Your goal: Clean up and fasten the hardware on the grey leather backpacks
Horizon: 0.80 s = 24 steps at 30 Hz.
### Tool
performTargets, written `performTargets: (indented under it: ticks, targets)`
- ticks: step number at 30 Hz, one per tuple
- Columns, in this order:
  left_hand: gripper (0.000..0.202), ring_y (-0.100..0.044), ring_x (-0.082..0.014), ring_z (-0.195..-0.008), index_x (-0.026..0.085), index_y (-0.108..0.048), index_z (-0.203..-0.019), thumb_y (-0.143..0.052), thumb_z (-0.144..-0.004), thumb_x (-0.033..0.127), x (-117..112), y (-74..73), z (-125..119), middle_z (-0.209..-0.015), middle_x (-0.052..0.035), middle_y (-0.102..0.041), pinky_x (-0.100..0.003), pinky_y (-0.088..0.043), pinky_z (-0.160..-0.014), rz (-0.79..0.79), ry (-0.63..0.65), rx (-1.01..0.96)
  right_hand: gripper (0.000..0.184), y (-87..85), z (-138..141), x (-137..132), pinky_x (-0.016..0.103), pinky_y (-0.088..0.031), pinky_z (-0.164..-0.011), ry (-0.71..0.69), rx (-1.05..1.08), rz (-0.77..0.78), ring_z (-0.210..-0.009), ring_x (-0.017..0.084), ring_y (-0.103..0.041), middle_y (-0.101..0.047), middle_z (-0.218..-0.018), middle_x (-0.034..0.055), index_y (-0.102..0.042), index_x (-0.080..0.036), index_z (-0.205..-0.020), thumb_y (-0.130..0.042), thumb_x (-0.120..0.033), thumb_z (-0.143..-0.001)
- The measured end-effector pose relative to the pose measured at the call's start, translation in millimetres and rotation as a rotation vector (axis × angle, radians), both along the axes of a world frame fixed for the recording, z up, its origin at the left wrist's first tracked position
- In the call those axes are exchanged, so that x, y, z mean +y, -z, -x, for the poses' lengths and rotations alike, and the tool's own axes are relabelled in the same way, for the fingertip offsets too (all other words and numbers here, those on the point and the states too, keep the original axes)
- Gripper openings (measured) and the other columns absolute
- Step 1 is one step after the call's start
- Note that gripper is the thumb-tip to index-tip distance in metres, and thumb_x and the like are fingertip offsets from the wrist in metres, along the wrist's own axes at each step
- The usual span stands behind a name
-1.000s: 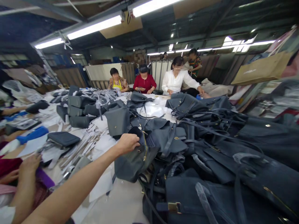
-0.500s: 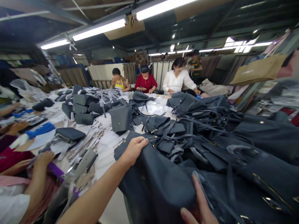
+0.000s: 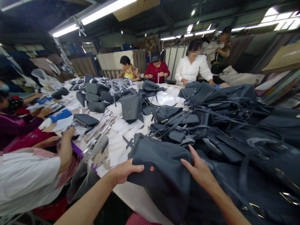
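A dark navy leather-look bag (image 3: 164,165) lies before me at the table edge, its lower part hanging over the near side. A small reddish round spot shows on its face. My left hand (image 3: 126,172) grips its left edge, thumb on top and fingers underneath. At the right edge is my right hand (image 3: 199,165), thumb against the front and index finger stretched along the side; its other fingers are hidden. Just beyond lie dark bags with thin straps (image 3: 173,122), and another dark bag (image 3: 131,107) stands upright on white paper.
A large heap of dark bags (image 3: 264,175) fills the right side. Stacked dark pouches (image 3: 96,93) and paper scraps (image 3: 110,112) cover the left and middle. Co-workers sit across the table; a co-worker in a white sleeve (image 3: 35,178) works close on my left.
The bag has turned and come lower, its face with the reddish spot now showing. My left hand has moved down to its left edge; my right has moved up its right side. The view has shifted left.
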<state>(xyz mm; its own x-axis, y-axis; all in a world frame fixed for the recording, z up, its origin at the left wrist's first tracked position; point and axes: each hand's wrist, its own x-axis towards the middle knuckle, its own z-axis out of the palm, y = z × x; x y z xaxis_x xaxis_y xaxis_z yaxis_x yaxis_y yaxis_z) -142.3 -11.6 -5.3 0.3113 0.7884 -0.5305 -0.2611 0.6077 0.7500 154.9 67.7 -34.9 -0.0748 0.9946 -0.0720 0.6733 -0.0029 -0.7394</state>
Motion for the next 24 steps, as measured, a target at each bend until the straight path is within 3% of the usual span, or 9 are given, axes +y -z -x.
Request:
performTargets:
  ticks: [2, 4, 7, 8, 10, 12, 13, 19, 24]
  targets:
    - [0.047, -0.071, -0.0246, -0.083, 0.015, -0.071, -0.099, -0.085, -0.059, 0.035, -9.3, 5.5, -11.5, -0.096, -0.012, -0.076, -0.035, -0.056, -0.079, 0.035, -0.152, -0.037, 0.069, -5.2, 3.8, 10.0, 0.042, -0.051, -0.088, -0.035, -0.057, -0.041, -0.098, 0.031, -0.069, -0.073, -0.102, 0.0107, -0.034, -0.017, -0.146, -0.051, -0.042, -0.084]
    - [0.048, -0.072, -0.0261, -0.081, 0.013, -0.071, -0.098, -0.085, -0.059, 0.037, -16.7, 6.4, -24.0, -0.092, -0.0133, -0.076, -0.036, -0.056, -0.077, 0.068, -0.242, -0.082, 0.059, -15.6, 8.5, 10.3, 0.045, -0.047, -0.093, -0.025, -0.11, -0.175, -0.106, 0.033, -0.064, -0.068, -0.114, 0.0149, -0.044, -0.017, -0.138, -0.049, -0.039, -0.084]
    - [0.045, -0.072, -0.0273, -0.083, 0.013, -0.071, -0.096, -0.084, -0.062, 0.04, -27.7, 2.8, -38.1, -0.091, -0.0136, -0.076, -0.036, -0.056, -0.08, 0.096, -0.318, -0.157, 0.031, -38.8, 18.1, -11.5, 0.041, -0.048, -0.088, -0.022, -0.054, -0.363, -0.098, 0.03, -0.063, -0.067, -0.105, 0.0131, -0.064, -0.02, -0.103, -0.048, -0.04, -0.086]
    - [0.045, -0.072, -0.0274, -0.084, 0.013, -0.071, -0.097, -0.083, -0.062, 0.04, -31.3, 1.5, -41.4, -0.091, -0.0135, -0.076, -0.036, -0.056, -0.082, 0.096, -0.339, -0.177, 0.027, -46.6, 21.7, -22.8, 0.037, -0.05, -0.079, -0.06, 0.025, -0.299, -0.087, 0.027, -0.064, -0.068, -0.092, 0.0097, -0.065, -0.022, -0.09, -0.048, -0.042, -0.086]
    - [0.045, -0.072, -0.0278, -0.084, 0.013, -0.071, -0.097, -0.083, -0.063, 0.04, -37.4, 0.2, -47.0, -0.092, -0.0142, -0.076, -0.035, -0.055, -0.083, 0.094, -0.366, -0.202, 0.03, -58.4, 29.0, -46.1, 0.028, -0.047, -0.056, -0.187, 0.213, 0.039, -0.06, 0.018, -0.059, -0.062, -0.068, 0.0019, -0.063, -0.023, -0.081, -0.048, -0.049, -0.087]
    - [0.046, -0.072, -0.0286, -0.083, 0.012, -0.072, -0.096, -0.083, -0.063, 0.042, -41.8, 1.1, -51.6, -0.09, -0.0151, -0.076, -0.036, -0.056, -0.08, 0.094, -0.383, -0.209, 0.033, -62.7, 35.9, -64.5, 0.023, -0.04, -0.045, -0.274, 0.346, 0.34, -0.046, 0.012, -0.051, -0.059, -0.062, -0.0018, -0.064, -0.022, -0.082, -0.05, -0.052, -0.086]
    - [0.046, -0.072, -0.0291, -0.083, 0.012, -0.072, -0.095, -0.083, -0.062, 0.043, -43.3, 2.2, -53.5, -0.089, -0.0152, -0.076, -0.036, -0.056, -0.079, 0.097, -0.396, -0.205, 0.034, -62.3, 39.0, -70.8, 0.022, -0.04, -0.044, -0.285, 0.384, 0.418, -0.045, 0.01, -0.051, -0.06, -0.063, -0.0019, -0.064, -0.021, -0.082, -0.05, -0.052, -0.085]
    - [0.048, -0.072, -0.0293, -0.078, 0.014, -0.07, -0.093, -0.085, -0.059, 0.045, -46.7, 11.3, -58.5, -0.084, -0.0122, -0.076, -0.039, -0.057, -0.076, 0.138, -0.484, -0.157, 0.032, -49.2, 56.2, -84.5, 0.02, -0.05, -0.05, -0.201, 0.417, 0.413, -0.066, 0.016, -0.066, -0.065, -0.074, 0.002, -0.067, -0.02, -0.079, -0.056, -0.049, -0.082]
    - [0.047, -0.072, -0.0288, -0.077, 0.013, -0.069, -0.093, -0.083, -0.062, 0.045, -48.3, 17.1, -58.3, -0.083, -0.0125, -0.076, -0.039, -0.057, -0.075, 0.129, -0.461, -0.16, 0.035, -39.1, 70.0, -85.6, 0.016, -0.04, -0.036, -0.138, 0.52, 0.502, -0.046, 0.01, -0.057, -0.06, -0.065, -0.0012, -0.064, -0.017, -0.08, -0.058, -0.051, -0.08]
